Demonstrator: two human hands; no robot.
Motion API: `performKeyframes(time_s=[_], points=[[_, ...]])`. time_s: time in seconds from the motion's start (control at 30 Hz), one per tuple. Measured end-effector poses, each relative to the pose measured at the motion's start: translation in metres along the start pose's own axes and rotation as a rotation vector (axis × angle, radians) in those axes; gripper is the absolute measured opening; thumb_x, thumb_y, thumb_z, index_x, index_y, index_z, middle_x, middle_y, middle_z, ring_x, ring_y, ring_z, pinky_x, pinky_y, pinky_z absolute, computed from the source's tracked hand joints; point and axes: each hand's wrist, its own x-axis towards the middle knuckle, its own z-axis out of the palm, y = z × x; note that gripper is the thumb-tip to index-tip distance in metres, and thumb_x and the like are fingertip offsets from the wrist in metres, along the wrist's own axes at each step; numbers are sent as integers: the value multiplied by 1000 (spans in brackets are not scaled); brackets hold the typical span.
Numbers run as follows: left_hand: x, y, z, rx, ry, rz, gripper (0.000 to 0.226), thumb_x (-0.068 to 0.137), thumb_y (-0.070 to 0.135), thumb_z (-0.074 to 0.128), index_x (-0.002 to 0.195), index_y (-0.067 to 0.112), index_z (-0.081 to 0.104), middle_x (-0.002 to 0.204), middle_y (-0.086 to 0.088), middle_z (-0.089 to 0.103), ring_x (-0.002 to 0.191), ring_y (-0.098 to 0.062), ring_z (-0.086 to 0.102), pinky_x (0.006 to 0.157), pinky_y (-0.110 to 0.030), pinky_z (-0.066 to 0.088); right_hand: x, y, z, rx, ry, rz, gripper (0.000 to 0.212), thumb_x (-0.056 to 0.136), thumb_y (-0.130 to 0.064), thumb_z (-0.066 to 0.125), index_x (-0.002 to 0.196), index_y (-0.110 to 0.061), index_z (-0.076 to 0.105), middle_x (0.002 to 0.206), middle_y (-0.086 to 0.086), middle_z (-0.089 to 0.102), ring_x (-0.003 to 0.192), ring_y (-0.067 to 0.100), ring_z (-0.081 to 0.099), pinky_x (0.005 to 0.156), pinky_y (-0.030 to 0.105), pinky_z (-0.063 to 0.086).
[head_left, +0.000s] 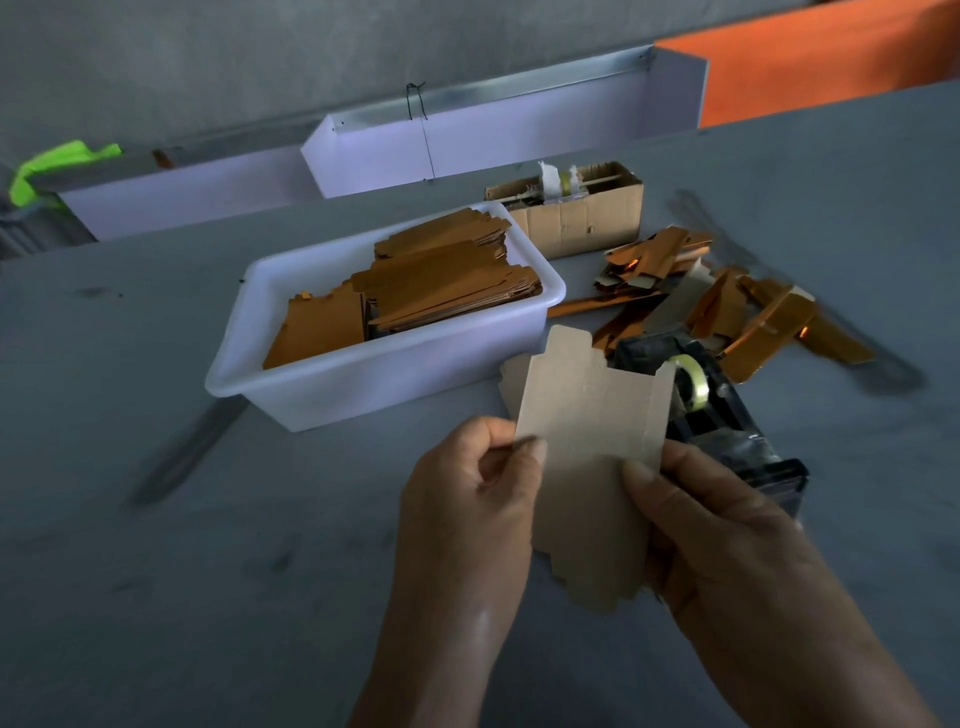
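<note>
Both my arms reach forward over the grey table (156, 597), my left hand (467, 499) and right hand (727, 535) each pinching, thumb on top, a side edge of the flat brown die-cut cardboard blank (587, 452), matte and notched, held tilted between them in front of the white plastic tub (363, 384).

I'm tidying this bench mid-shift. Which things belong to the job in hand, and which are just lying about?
In hand: cardboard blank, pinched by left hand and right hand; tape dispenser just behind it; white tub of stacked blanks, probably the supply.
Lying about: brown box, scattered gold pieces, white troughs at the back, green item.
</note>
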Motion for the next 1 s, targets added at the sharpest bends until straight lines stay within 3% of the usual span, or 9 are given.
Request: performKeyframes(time_s=[0.17,0.3,0.4,0.5,0.57,0.73,0.83,0.93,1.0], points=[[1,-1,-3,32,34,52,19,91,25,62,73,21,68,54,13,58,50,1,49,50,-14,37,-1,0,4,7,28,29,21,79,-19,56,86,-22,76,92,9,74,84,21,71,67,31,60],[-2,1,-3,8,28,20,20,87,28,64,69,19,67,48,14,55,46,-1,47,47,-12,34,2,0,6,-199,132,-40,29,93,-14,52,85,-31,75,83,0,74,79,20,70,67,35,59],[-2,5,-6,-256,-163,-174,21,70,37,77,82,21,72,70,10,73,66,-7,67,65,-22,50,3,-1,5,-354,184,-103,18,89,-20,59,80,-29,72,60,-8,63,59,6,53,56,26,46],[0,4,-4,-370,-308,-299,37,57,26,82,92,16,76,87,-3,77,86,-22,73,82,-38,55,2,0,6,-470,183,-161,13,83,-24,65,74,-32,70,53,-12,58,49,-3,45,50,15,39],[0,4,0,-396,-261,-346,36,52,23,88,85,16,78,82,-5,77,80,-22,73,75,-34,56,1,0,6,-571,206,-196,11,79,-29,67,74,-39,69,55,-13,62,49,-3,50,49,14,40],[-4,3,8,-417,-141,-338,9,73,15,79,79,22,79,74,-2,76,70,-17,73,64,-26,56,-1,-1,6,-693,266,-306,17,71,-35,68,79,-49,64,63,-21,65,59,-5,58,48,14,43],[-4,7,10,-432,-115,-325,10,71,14,80,77,21,78,71,-2,76,66,-16,73,60,-27,57,0,1,8,-899,300,-527,8,71,-35,72,74,-35,65,67,-11,64,71,1,58,58,11,45],[-4,9,14,-448,-43,-334,9,69,12,82,76,13,77,69,-3,75,65,-19,73,65,-35,60,0,4,14,-1145,390,-796,10,77,-18,75,75,-19,65,70,-5,59,57,11,54,59,16,42],[-5,11,16,-459,-26,-342,11,68,13,82,78,13,76,71,-3,75,67,-20,73,71,-42,60,-1,7,17,-1218,425,-868,5,76,-16,69,77,-14,65,72,-2,57,58,11,51,59,11,38]])
